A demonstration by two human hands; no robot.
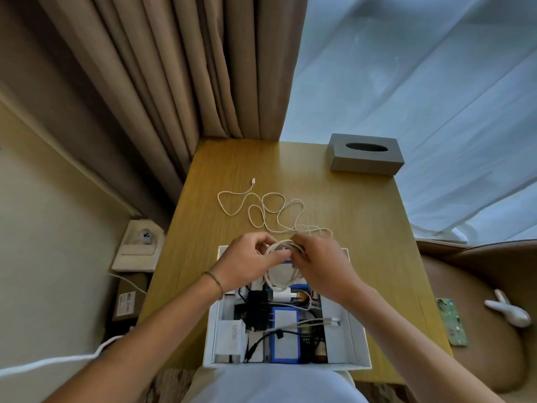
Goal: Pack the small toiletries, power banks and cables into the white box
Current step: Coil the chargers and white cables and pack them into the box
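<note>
The white box [356,338] sits open at the near edge of the wooden table [363,216]. Inside it lie a blue-edged power bank [285,335], a white charger [231,335], black cables and adapters [255,312] and other small items. A long white cable [270,210] trails in loose loops across the table beyond the box. My left hand [247,263] and my right hand [319,263] are both above the far end of the box, gripping a coiled bundle of that same white cable between them.
A grey tissue box [364,154] stands at the table's far right corner. Curtains hang behind the table. To the right a brown seat holds a green phone [453,321] and a white figure [508,311]. Boxes and a white cord lie on the floor at left.
</note>
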